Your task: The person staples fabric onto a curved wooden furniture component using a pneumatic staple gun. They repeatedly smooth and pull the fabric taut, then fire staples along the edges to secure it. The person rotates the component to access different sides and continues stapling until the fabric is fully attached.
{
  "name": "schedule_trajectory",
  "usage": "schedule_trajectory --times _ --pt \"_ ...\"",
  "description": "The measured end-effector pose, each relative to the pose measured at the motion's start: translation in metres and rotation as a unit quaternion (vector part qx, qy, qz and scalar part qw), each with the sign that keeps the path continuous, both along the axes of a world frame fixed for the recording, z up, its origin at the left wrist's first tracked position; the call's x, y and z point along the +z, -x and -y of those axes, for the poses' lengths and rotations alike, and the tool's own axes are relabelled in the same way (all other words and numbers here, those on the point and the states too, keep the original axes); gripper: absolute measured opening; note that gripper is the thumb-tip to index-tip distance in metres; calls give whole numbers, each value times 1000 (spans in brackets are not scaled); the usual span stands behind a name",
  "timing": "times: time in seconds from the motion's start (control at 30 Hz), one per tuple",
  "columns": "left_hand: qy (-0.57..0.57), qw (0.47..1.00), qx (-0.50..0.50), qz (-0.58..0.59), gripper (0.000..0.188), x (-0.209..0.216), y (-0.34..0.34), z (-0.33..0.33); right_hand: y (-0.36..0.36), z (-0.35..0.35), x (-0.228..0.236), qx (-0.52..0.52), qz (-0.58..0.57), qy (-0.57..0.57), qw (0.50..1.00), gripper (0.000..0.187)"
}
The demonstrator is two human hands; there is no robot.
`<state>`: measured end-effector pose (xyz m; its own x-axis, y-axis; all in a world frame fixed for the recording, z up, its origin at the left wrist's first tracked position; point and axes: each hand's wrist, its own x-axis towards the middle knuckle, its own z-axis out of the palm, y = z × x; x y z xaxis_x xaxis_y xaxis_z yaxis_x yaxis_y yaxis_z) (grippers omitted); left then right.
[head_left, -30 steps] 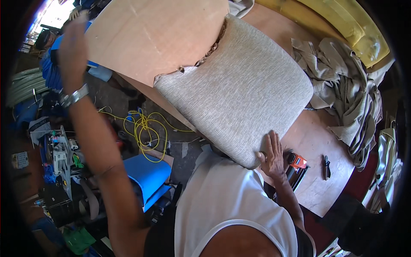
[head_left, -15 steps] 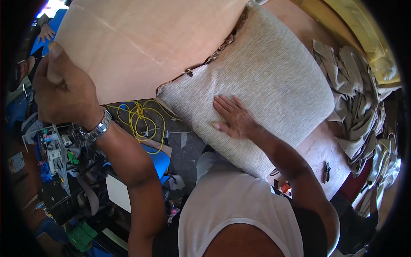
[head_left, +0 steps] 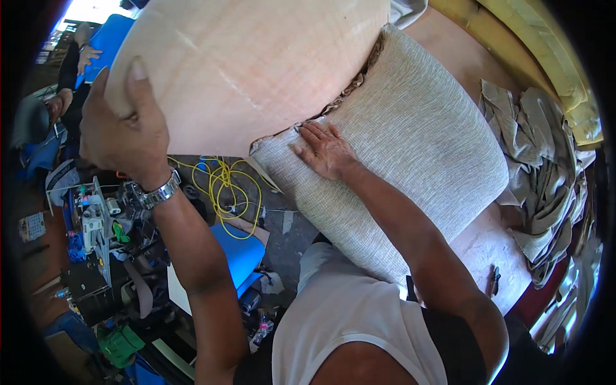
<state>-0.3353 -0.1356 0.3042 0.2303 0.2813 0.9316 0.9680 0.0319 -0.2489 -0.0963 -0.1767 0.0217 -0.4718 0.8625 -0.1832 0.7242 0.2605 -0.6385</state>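
My left hand [head_left: 125, 122] grips the left edge of a large, smooth, pale tan panel [head_left: 256, 51], the thumb on its upper face. A woven beige-grey fabric cover [head_left: 417, 141] is stretched over a rounded, cushion-like form against the panel. Between the two runs a ragged, dark fabric edge [head_left: 340, 96]. My right hand [head_left: 324, 151] lies flat on the fabric close to that edge, fingers spread and holding nothing. What lies under the fabric is hidden.
Crumpled beige cloth [head_left: 539, 160] lies at the right, below yellow foam-like rolls [head_left: 545, 51]. Dark-handled pliers or snips [head_left: 494, 280] rest on the pale surface. A coiled yellow cable [head_left: 221, 186] and a sewing machine [head_left: 96, 224] are at the left. Another person's hand [head_left: 88, 58] touches something blue.
My right hand has slid up and left over the fabric to the ragged edge. My left hand, still at the panel's edge, appears slightly farther right and lower, as the whole view has shifted.
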Motion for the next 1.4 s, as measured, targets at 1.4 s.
schedule_trajectory --times 1.4 --pt "178 699 -151 675 68 -305 35 291 -487 287 -49 -608 -404 -246 637 78"
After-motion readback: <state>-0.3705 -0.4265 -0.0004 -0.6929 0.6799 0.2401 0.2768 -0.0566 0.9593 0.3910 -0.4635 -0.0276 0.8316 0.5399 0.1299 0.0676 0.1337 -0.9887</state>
